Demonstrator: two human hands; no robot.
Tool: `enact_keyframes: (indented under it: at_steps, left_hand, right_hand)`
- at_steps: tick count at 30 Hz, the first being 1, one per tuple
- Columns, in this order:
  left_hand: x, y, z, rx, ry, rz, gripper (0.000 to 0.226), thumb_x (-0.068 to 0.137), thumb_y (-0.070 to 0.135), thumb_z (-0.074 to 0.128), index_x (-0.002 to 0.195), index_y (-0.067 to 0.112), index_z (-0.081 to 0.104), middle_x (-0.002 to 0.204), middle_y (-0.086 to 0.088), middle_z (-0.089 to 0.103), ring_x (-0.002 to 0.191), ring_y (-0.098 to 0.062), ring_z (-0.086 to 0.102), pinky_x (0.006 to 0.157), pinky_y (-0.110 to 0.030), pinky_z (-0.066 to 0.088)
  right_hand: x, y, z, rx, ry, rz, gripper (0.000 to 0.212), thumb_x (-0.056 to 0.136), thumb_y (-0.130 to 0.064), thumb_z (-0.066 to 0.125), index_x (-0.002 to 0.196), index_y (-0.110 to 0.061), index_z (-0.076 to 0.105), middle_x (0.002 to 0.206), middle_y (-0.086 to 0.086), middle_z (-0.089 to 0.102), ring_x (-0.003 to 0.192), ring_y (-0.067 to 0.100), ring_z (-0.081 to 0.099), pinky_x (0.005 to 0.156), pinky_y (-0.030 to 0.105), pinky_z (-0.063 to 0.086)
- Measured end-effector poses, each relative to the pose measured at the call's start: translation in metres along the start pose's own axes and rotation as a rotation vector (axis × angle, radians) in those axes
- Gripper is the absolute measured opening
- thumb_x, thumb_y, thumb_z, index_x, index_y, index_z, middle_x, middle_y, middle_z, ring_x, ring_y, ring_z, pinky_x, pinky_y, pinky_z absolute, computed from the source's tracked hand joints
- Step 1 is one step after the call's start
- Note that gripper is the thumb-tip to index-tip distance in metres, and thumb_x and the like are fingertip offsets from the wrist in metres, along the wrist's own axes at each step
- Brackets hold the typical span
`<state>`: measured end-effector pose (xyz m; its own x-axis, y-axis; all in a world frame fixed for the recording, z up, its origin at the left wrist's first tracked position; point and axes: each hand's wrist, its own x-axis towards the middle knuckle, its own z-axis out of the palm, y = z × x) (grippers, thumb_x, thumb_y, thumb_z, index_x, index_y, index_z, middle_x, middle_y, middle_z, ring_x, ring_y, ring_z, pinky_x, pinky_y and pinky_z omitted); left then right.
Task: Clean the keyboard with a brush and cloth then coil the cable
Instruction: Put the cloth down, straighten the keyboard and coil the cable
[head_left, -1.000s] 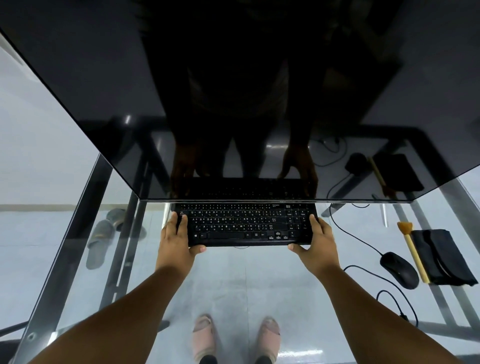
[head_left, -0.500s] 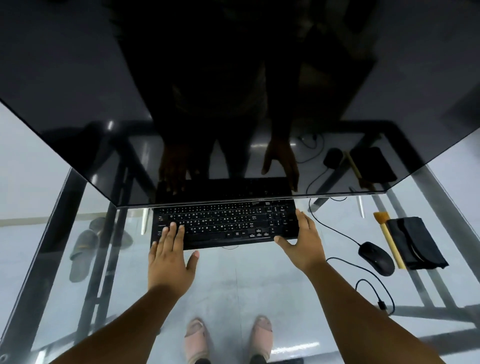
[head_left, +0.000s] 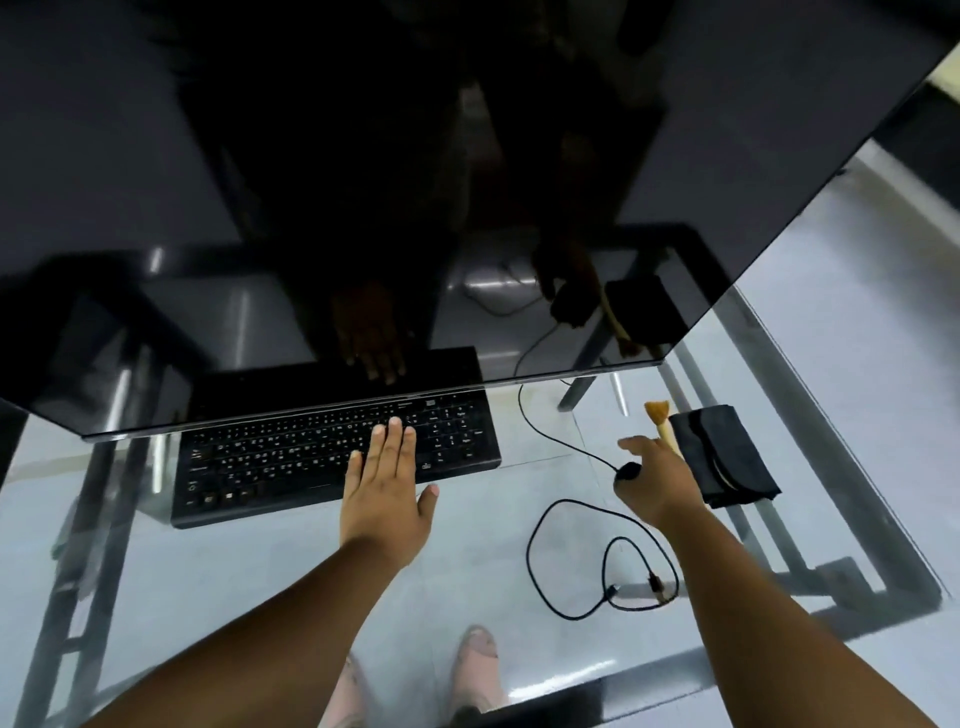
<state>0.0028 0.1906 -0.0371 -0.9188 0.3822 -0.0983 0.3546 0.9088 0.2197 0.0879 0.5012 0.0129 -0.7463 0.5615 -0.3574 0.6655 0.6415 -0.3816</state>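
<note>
A black keyboard (head_left: 291, 462) lies on the glass table under the monitor's lower edge. My left hand (head_left: 387, 493) rests flat on its right half, fingers apart, holding nothing. My right hand (head_left: 657, 480) is out to the right, over the black mouse (head_left: 627, 471), fingers spread toward a wooden-handled brush (head_left: 660, 415). The hand hides most of the brush handle, and I cannot tell if it touches the handle. A folded black cloth (head_left: 722, 457) lies just right of the brush. A black cable (head_left: 571, 561) loops on the glass in front of the mouse.
A large dark monitor (head_left: 467, 182) overhangs the back of the glass table (head_left: 234, 582) and reflects the hands. Metal frame bars (head_left: 810, 525) run under the glass at right. Feet in sandals (head_left: 475, 660) show through the glass at the near edge.
My right hand left the keyboard's right end and moved right over the mouse toward the brush. My left hand slid from the keyboard's left end onto its right half. The view swung right.
</note>
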Motion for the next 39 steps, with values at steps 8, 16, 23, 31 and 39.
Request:
enact_keyframes:
  at_steps: [8,16,23,31,39]
  left_hand:
    - [0.011,0.028,0.02,0.018,-0.035,-0.035,0.078,0.097,0.053,0.028,0.153,0.014,-0.01,0.16,-0.001,-0.02,0.147,-0.018,-0.018,0.12,-0.039,-0.006]
    - [0.011,0.025,0.033,0.078,0.011,-0.037,0.079,0.091,0.058,0.015,0.154,0.013,0.0,0.163,-0.002,-0.008,0.149,-0.019,-0.008,0.12,-0.039,-0.003]
    - [0.012,0.022,0.037,0.112,0.014,-0.033,0.08,0.092,0.06,0.017,0.155,0.015,-0.001,0.163,-0.001,-0.009,0.149,-0.019,-0.008,0.118,-0.037,-0.005]
    - [0.012,0.023,0.038,0.112,0.008,-0.043,0.081,0.091,0.061,0.018,0.154,0.016,-0.004,0.162,-0.001,-0.011,0.149,-0.019,-0.01,0.119,-0.038,-0.004]
    - [0.013,0.023,0.038,0.084,-0.013,-0.049,0.082,0.09,0.061,0.018,0.154,0.016,-0.005,0.162,0.0,-0.014,0.149,-0.018,-0.012,0.121,-0.041,0.001]
  right_hand:
    - [0.002,0.039,-0.009,-0.131,-0.08,-0.059,0.066,0.072,-0.006,0.071,0.134,-0.021,0.053,0.131,0.002,0.054,0.113,0.027,0.057,0.09,0.036,0.052]
    - [0.02,0.017,0.0,0.288,-0.017,-0.028,0.061,0.071,-0.021,0.081,0.125,-0.021,0.051,0.107,-0.005,0.061,0.094,0.018,0.061,0.075,0.027,0.05]
    - [0.045,-0.02,0.019,0.412,0.128,0.005,0.042,0.074,-0.028,0.079,0.105,-0.024,0.051,0.089,-0.005,0.062,0.082,0.018,0.062,0.064,0.027,0.048]
    - [0.066,-0.033,0.024,0.399,0.206,0.057,0.042,0.078,-0.031,0.079,0.102,-0.025,0.045,0.094,0.001,0.065,0.083,0.023,0.062,0.071,0.033,0.055]
    - [0.072,-0.033,0.027,0.339,0.238,0.014,0.048,0.078,-0.038,0.077,0.113,-0.022,0.049,0.107,0.003,0.065,0.095,0.027,0.062,0.08,0.042,0.058]
